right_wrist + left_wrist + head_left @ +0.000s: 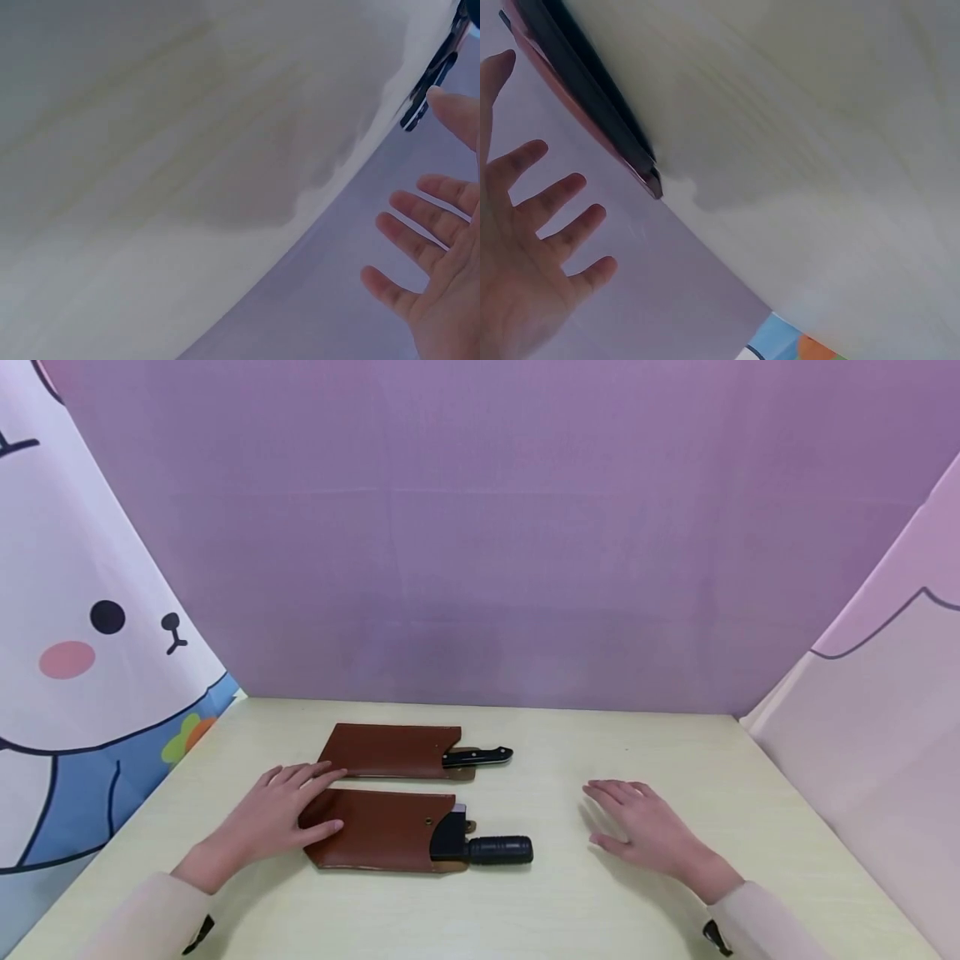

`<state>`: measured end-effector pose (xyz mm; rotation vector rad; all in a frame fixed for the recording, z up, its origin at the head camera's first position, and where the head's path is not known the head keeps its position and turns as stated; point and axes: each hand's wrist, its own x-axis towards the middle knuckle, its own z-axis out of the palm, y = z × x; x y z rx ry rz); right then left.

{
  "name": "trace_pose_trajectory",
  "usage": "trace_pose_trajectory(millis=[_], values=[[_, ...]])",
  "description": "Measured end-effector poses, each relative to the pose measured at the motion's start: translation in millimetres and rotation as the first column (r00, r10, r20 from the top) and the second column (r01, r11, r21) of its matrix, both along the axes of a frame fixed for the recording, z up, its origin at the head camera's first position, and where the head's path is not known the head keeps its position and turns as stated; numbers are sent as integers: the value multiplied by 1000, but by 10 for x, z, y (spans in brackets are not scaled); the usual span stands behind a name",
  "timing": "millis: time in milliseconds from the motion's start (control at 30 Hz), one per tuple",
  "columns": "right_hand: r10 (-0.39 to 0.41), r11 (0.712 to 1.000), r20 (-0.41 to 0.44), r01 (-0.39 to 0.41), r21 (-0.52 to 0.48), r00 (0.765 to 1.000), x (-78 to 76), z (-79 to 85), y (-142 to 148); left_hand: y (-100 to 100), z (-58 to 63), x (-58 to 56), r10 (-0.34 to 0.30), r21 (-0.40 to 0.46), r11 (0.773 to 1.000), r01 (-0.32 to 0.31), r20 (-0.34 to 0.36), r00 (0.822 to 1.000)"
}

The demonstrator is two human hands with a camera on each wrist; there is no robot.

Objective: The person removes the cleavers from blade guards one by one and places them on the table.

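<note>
Two brown sheaths lie on the table one behind the other, handles to the right. From the far sheath [390, 750] sticks a slim black knife handle [480, 757] with rivets. The near sheath [382, 831] holds a tool with a thick ribbed black handle [501, 850]; a sliver of pale metal shows at its mouth, and its blade is hidden. My left hand [273, 814], fingers spread, is over the left end of the near sheath; in the left wrist view the fingers look apart from it. To the right of the handles, my right hand [648, 831] hovers above the table, holding nothing.
The pale table [570, 910] carries both sheaths left of its middle. Behind it rises a purple cloth backdrop [480, 543]. A cartoon-printed cloth [90, 718] borders the left side, and a pale pink and white one [862, 735] borders the right.
</note>
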<state>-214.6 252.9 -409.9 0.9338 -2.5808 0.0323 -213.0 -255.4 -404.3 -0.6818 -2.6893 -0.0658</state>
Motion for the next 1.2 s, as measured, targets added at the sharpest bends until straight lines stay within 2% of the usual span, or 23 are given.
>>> trace_pose_trajectory(millis=[300,633,900,1200], values=[[80,997,-17,-79,7,997,39,13,-178,171,9,34,-98,0,995,98,-4,995],[167,986,-29,-167,8,986,93,41,-387,333,15,69,-117,-11,993,118,102,988],[232,973,-16,-232,10,972,149,85,-580,435,27,67,-158,7,987,159,181,971],[257,966,29,-258,24,966,174,128,-767,504,36,65,-204,26,979,204,237,950]])
